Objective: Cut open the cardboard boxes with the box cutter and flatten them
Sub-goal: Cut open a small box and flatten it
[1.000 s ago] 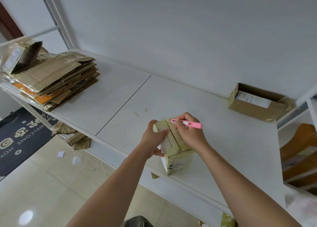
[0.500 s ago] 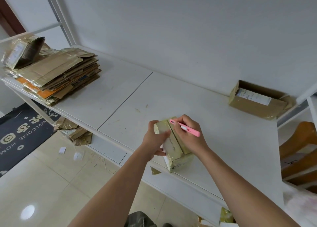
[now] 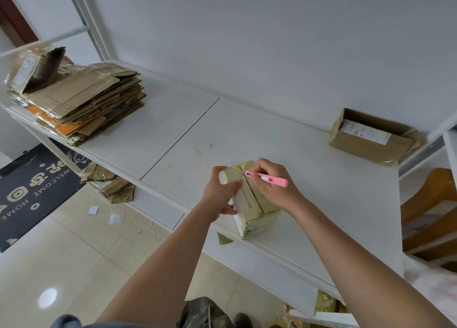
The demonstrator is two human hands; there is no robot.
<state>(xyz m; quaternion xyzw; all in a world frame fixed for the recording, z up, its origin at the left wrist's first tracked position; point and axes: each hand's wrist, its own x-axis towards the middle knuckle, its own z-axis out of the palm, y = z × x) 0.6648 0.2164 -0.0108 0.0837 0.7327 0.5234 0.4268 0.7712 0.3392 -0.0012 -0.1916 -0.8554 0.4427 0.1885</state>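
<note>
The left hand (image 3: 218, 194) grips the left side of a small taped box (image 3: 249, 204) standing near the front edge of the white table (image 3: 247, 129). The right hand (image 3: 274, 186) pinches a pink box cutter (image 3: 268, 178), its tip at the box's top seam. Flattened cardboard (image 3: 81, 102) is stacked far left; another box (image 3: 371, 139) sits by the wall.

Pink box cutter (image 3: 268, 178) atop taped box (image 3: 249, 201)
</note>
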